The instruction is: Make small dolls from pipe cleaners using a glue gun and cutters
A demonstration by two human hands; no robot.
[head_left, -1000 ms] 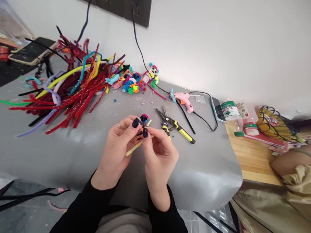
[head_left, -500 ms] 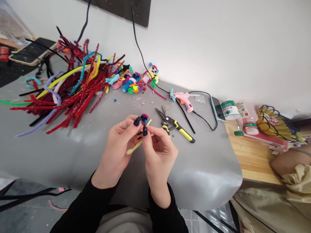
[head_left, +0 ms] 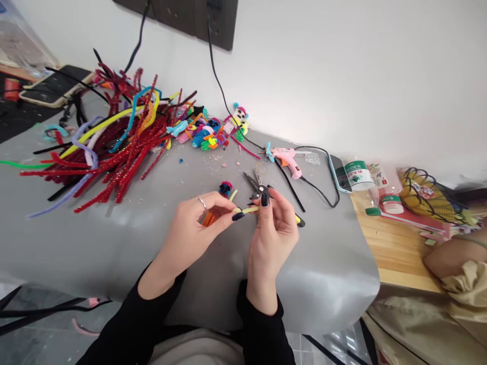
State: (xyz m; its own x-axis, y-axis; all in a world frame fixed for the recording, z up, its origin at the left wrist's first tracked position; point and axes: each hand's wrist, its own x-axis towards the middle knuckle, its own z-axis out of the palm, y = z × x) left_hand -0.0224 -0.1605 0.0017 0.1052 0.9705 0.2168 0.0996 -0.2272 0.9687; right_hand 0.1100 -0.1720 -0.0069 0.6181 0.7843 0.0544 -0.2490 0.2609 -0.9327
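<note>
On my remote feed I record the left hand point(head_left: 196, 223) pinching a pale yellow strip point(head_left: 250, 209), which spans to the right hand point(head_left: 272, 233), likewise pinched on it. Partly hidden pliers point(head_left: 262, 189) lie beyond the right; beyond the left, a pink-and-blue figure point(head_left: 225, 189), grip undetermined.

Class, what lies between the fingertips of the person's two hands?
A short stretch of pale yellow pipe cleaner, pinched by the left hand and the right hand, shows in the head view.
</note>
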